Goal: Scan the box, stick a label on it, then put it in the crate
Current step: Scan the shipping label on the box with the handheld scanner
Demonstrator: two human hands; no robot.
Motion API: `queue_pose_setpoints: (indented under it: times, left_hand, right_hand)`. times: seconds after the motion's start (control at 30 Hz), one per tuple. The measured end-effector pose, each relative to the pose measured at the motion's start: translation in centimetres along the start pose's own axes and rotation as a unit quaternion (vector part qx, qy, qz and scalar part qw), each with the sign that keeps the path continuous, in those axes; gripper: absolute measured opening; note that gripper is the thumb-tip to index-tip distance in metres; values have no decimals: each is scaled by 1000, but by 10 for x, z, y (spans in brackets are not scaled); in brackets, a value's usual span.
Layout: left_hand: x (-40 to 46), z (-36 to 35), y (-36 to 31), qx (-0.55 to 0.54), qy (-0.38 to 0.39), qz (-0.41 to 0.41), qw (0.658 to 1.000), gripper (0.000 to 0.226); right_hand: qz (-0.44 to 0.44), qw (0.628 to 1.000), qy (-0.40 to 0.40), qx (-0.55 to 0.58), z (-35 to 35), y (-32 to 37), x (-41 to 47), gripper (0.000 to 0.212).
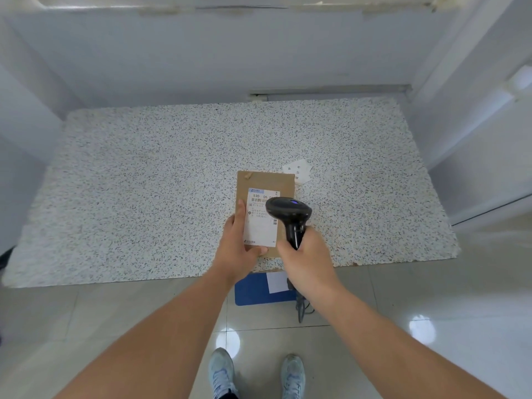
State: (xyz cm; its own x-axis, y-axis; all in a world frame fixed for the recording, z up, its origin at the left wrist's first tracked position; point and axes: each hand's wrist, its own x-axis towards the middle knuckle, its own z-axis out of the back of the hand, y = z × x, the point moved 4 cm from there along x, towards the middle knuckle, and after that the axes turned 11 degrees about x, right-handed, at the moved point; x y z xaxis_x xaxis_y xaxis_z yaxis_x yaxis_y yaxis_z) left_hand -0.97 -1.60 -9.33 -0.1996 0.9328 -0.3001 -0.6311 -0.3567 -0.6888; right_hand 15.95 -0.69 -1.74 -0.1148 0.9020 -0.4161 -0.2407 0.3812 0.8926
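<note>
A flat brown cardboard box with a white shipping label on top is held over the speckled table's front edge. My left hand grips its near left corner. My right hand holds a black handheld barcode scanner by the handle, its head over the label's right side. A blue crate stands on the floor under the table edge, partly hidden by my hands, with a white sheet inside.
The speckled table fills the middle of the view, with small white label sheets lying just beyond the box. White walls close off the back and both sides. A grey cable hangs below my right hand. My shoes stand on glossy tiled floor.
</note>
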Motion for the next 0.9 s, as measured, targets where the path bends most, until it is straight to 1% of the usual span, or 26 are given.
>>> queue_pose_setpoints:
  times: [0.23, 0.4, 0.6, 0.77, 0.9]
  left_hand:
    - [5, 1, 2, -11, 14, 27, 999, 125]
    - [9, 2, 12, -20, 19, 45, 999, 128]
    - [15, 5, 19, -15, 52, 102, 993, 131]
    - [19, 9, 14, 1, 73, 113, 991, 127]
    - [24, 12, 11, 1, 102, 93, 990, 125]
  right_hand:
    - [-7, 1000, -5, 5, 2, 0, 1, 12]
    - [7, 998, -49, -35, 11, -4, 16, 13]
    - [-3, 991, -101, -86, 29, -20, 42, 9]
    - [-5, 985, -144, -99, 48, -33, 67, 17]
    - [-20, 978, -175, -115, 71, -45, 93, 24]
